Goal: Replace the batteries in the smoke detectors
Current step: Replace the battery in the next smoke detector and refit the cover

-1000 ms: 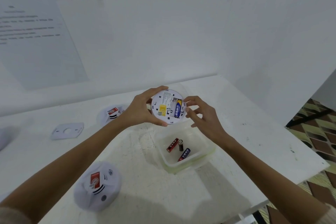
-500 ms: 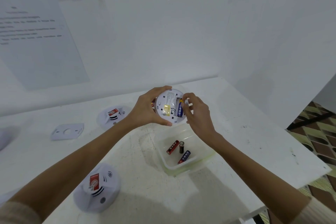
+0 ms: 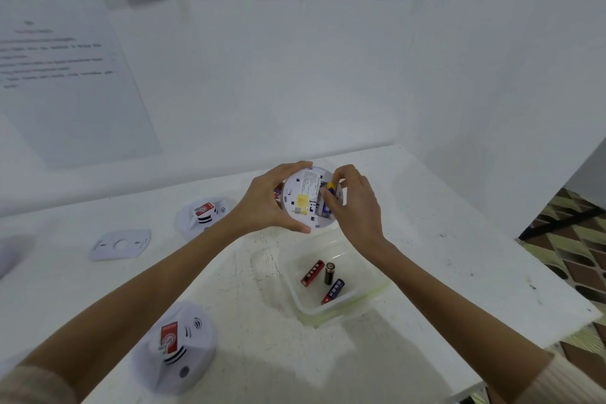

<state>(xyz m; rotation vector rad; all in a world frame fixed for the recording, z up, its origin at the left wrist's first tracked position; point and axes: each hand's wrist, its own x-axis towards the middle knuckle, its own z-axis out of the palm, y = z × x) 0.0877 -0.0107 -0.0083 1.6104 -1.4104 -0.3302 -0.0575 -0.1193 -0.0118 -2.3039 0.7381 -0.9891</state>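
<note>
My left hand [image 3: 265, 203] grips a round white smoke detector [image 3: 303, 198] by its rim, back side facing me, above the table. A blue and yellow battery [image 3: 329, 197] lies in its compartment, and my right hand [image 3: 355, 203] pinches that battery with thumb and fingers curled over it. Below the hands a clear plastic tub [image 3: 370, 292] holds three loose batteries: a red one [image 3: 312, 272], a black one [image 3: 329, 273] and a blue and red one [image 3: 333, 291].
Two more white smoke detectors lie on the white table, one at the front left [image 3: 175, 346] and one behind the left arm [image 3: 203, 215]. A flat white mounting plate [image 3: 120, 244] lies at the left. The table's right edge [image 3: 557, 285] drops to a patterned floor.
My right hand has closed in from beside the detector onto the battery in its compartment. The detector has tilted slightly in my left hand.
</note>
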